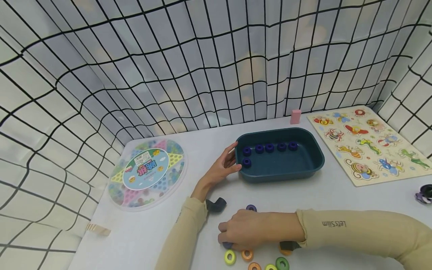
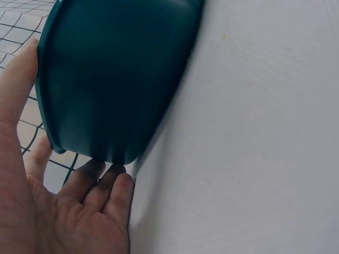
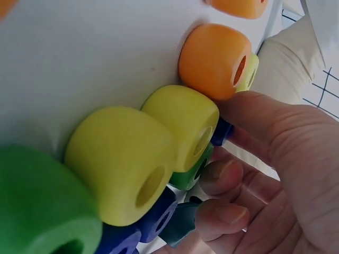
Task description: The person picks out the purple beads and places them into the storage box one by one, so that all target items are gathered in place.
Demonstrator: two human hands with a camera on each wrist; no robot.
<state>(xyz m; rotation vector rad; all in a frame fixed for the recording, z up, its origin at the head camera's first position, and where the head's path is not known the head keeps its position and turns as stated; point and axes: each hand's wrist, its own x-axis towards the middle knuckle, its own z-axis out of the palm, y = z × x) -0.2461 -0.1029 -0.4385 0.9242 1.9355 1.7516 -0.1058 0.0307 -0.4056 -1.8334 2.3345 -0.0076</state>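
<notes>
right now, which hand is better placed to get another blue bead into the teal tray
Probably the right hand: it is down at a blue bead, while the left hand grips the teal tray by its left end.

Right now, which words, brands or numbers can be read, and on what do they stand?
"Let'sSlim", upside down: beige fabric right sleeve.
Too blurred: mark on beige fabric left sleeve.
Too blurred: characters on blue oval label of round plastic box.
Too small: print on white rectangular sticker.
</notes>
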